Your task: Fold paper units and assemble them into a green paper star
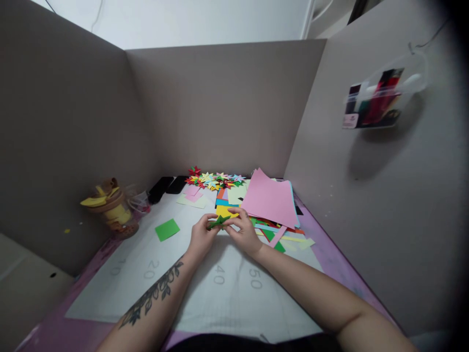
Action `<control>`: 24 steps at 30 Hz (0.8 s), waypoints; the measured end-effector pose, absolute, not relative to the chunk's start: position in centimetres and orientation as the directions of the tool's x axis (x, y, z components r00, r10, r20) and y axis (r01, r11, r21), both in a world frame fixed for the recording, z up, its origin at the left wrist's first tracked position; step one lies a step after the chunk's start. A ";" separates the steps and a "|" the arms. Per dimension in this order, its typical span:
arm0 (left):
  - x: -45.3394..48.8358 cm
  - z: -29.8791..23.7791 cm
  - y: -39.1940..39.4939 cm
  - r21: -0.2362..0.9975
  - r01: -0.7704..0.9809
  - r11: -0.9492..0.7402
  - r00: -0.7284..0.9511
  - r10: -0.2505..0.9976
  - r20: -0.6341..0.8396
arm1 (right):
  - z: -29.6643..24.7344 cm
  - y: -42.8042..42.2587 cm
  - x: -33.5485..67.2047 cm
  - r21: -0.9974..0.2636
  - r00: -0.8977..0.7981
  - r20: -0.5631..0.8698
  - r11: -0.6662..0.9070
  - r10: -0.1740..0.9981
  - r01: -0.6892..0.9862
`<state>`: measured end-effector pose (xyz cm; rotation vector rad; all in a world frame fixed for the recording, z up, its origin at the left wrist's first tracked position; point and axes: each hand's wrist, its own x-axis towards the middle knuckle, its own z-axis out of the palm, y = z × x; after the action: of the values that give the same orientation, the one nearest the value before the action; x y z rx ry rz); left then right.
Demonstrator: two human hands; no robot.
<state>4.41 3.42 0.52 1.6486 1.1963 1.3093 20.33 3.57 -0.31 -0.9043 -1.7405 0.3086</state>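
A small folded green paper piece [219, 221] with pointed tips is pinched between both of my hands over the white mat [220, 288]. My left hand [201, 238] grips its left end with closed fingers. My right hand [245, 233] grips its right end, thumb and fingers pressed together. A flat green paper square [167, 229] lies on the mat to the left of my hands. A heap of finished coloured paper stars [215, 180] lies at the back of the desk.
A stack of coloured paper sheets with a pink sheet [270, 199] on top lies right of my hands. A jar with yellow contents [113, 209] stands at the left. Grey cardboard walls surround the desk; a clear holder [381, 95] hangs on the right wall.
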 end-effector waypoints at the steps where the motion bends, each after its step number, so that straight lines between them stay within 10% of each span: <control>1: 4.4 0.5 3.4 0.906 0.250 -0.340 0.058 0.940 0.337 | -0.3 3.6 20.3 -0.609 -0.115 0.700 0.673 0.705 0.419; 24: 4.5 0.0 2.9 0.764 0.442 -0.470 0.131 0.877 0.463 | 0.2 4.1 19.9 -0.858 -0.014 0.469 0.460 0.883 0.229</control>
<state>4.54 2.94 -0.01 1.9693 1.2670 1.2974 19.90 4.13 0.23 -1.0123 -1.5312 0.6938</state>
